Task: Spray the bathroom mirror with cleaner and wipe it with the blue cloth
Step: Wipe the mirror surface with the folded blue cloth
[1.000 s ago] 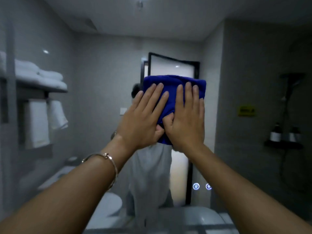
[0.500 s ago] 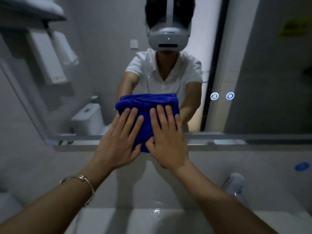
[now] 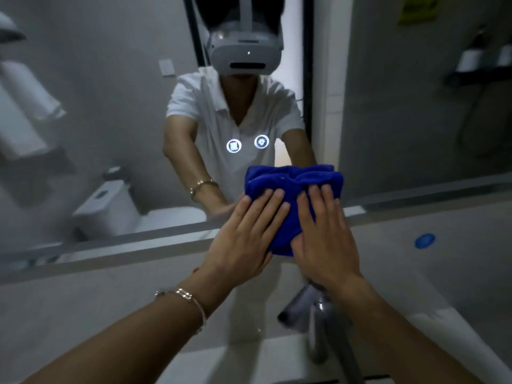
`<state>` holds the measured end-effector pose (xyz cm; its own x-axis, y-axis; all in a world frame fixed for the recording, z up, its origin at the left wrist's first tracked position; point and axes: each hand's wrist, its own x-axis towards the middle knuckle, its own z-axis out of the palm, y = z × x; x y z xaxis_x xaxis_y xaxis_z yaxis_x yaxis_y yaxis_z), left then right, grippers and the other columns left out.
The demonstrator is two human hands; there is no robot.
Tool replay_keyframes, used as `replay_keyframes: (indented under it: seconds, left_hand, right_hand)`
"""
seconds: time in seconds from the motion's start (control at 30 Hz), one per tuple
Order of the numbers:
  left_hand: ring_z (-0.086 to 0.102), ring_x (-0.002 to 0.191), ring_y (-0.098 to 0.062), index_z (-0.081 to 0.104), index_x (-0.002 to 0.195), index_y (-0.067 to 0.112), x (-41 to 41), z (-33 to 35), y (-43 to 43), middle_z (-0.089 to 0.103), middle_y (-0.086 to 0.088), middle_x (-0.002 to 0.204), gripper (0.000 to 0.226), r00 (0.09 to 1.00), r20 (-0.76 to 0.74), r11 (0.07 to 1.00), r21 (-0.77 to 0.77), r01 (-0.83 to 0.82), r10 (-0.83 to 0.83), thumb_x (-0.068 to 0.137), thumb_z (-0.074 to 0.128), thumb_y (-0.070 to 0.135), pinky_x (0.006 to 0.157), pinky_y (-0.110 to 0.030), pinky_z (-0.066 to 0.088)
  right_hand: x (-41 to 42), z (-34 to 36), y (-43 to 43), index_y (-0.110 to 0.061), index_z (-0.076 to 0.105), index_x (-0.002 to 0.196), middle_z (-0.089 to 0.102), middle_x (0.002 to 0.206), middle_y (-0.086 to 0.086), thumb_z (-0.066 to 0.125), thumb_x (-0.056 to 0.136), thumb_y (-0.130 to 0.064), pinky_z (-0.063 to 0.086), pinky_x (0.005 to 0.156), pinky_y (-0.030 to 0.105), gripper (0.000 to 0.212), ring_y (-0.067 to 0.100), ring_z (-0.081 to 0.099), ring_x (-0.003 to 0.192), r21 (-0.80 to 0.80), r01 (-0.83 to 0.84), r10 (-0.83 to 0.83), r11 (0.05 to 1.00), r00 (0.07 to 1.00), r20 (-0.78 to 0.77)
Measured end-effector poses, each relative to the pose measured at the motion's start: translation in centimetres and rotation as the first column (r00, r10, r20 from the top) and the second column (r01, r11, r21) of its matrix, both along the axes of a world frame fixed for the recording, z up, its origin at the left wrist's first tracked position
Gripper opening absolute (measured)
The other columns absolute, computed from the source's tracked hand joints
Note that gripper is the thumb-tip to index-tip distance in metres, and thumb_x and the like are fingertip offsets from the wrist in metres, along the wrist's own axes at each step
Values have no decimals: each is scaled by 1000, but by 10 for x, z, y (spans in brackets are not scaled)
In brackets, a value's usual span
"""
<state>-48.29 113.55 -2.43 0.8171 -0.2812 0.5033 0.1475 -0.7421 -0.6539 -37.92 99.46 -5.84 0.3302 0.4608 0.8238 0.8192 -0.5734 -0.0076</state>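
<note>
Cloth (image 3: pixel 293 189) and both hands now sit at the mirror's (image 3: pixel 105 87) bottom edge, where a second ago they were high on the glass and half a second ago partway down and further left; the stroke has run top to bottom and drifted right, so I judge this pass nearly spent and the next one due to start beside it. The blue cloth is bunched, its upper half on the glass and its lower half hanging over the mirror's frame onto the wall below. The left hand (image 3: pixel 243 239) lies flat with fingers spread on the cloth's left part; the right hand (image 3: pixel 324 236) lies flat beside it, fingers close together, on the right part. Neither grip closes round the cloth: both palms press it to the surface. A thin bracelet (image 3: pixel 191 300) circles the left wrist. No spray bottle shows, so I take the spraying as done. The glass looks hazy left of the cloth, which may be mist or blur. Two small lit icons (image 3: pixel 247 144) glow in the mirror above the cloth. Below the cloth a metal tap (image 3: pixel 318 320) stands over a pale basin (image 3: pixel 235 361); a blue round dot (image 3: pixel 424 241) sits on the wall right of the cloth. Reflected left of the cloth are a toilet (image 3: pixel 110 206) and hanging towels (image 3: pixel 25 106); the room is dim and grey.
</note>
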Motion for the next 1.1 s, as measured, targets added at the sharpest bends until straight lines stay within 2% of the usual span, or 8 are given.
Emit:
replay_keyframes:
  seconds: [0.07, 0.17, 0.33, 0.47, 0.67, 0.8, 0.97, 1.1]
  left_hand:
    - [-9, 141, -31, -5, 145, -1, 32, 23, -36, -9, -18, 152, 81, 1000, 12, 998, 55, -21, 20, 87, 27, 45, 115, -48, -8]
    - [-10, 141, -30, -5, 145, 0, 68, 67, -80, -11, -21, 150, 82, 999, 37, 996, 79, -37, 34, 87, 28, 48, 113, -47, -8]
    - [-5, 144, -30, -8, 146, 2, 99, 166, -107, -18, -19, 149, 79, 991, 134, 990, 138, -17, -1, 90, 21, 50, 112, -44, -9]
    - [-5, 144, -30, -7, 147, 5, 90, 260, -96, -10, -17, 155, 81, 964, 266, 982, 179, -55, 5, 88, 16, 55, 113, -44, -9]
    - [-6, 144, -29, -12, 147, 8, 36, 368, -44, -10, -15, 156, 79, 895, 422, 944, 216, -251, 141, 89, 9, 58, 114, -46, -8]
    - [-4, 145, -28, -15, 146, 11, -20, 387, 2, -10, -14, 156, 78, 858, 444, 906, 198, -376, 259, 85, 4, 57, 115, -46, -1]
    - [-5, 144, -29, -23, 141, 9, -87, 379, 56, -15, -16, 154, 78, 805, 434, 869, 90, -486, 405, 82, -2, 56, 115, -47, 3]
    - [15, 143, -32, 0, 144, 7, -123, 349, 91, 7, -19, 155, 80, 820, 407, 909, -69, -412, 403, 80, 8, 54, 111, -50, 17]
  right_hand:
    - [28, 18, -32, -7, 8, 147, 10, 152, 14, 34, 87, -28, 9, 118, 45, 69, 26, 2, 142, 12, 40, -40, 999, 999, -31]
    - [59, 58, -67, -3, 10, 147, 10, 152, 17, 33, 85, -24, 14, 112, 52, 69, 25, -1, 142, 63, 106, -102, 992, 993, -65]
    - [83, 152, -81, -2, 7, 149, 8, 156, 22, 27, 79, -24, 9, 115, 48, 76, 29, -4, 144, 205, 175, -141, 963, 975, -170]
    - [76, 253, -68, -3, 4, 150, 0, 158, 18, 29, 78, -23, 1, 118, 44, 79, 30, -7, 145, 259, 130, -104, 957, 988, -113]
    - [25, 373, -4, -9, -1, 151, -5, 159, 13, 32, 85, -26, -5, 117, 42, 76, 28, -10, 145, 319, 56, -65, 946, 998, 17]
    - [-20, 391, 47, -11, -6, 151, -10, 159, 11, 36, 91, -28, -9, 115, 41, 75, 28, -14, 145, 262, 3, -22, 965, 997, 71]
    - [-77, 399, 103, -13, -8, 151, -15, 158, 9, 34, 92, -31, -13, 114, 39, 74, 25, -17, 144, 138, -96, 78, 986, 988, 131]
    - [-108, 381, 136, -15, -6, 151, -13, 159, 7, 35, 91, -31, -13, 114, 39, 75, 23, -16, 145, 16, -138, 133, 990, 975, 179]
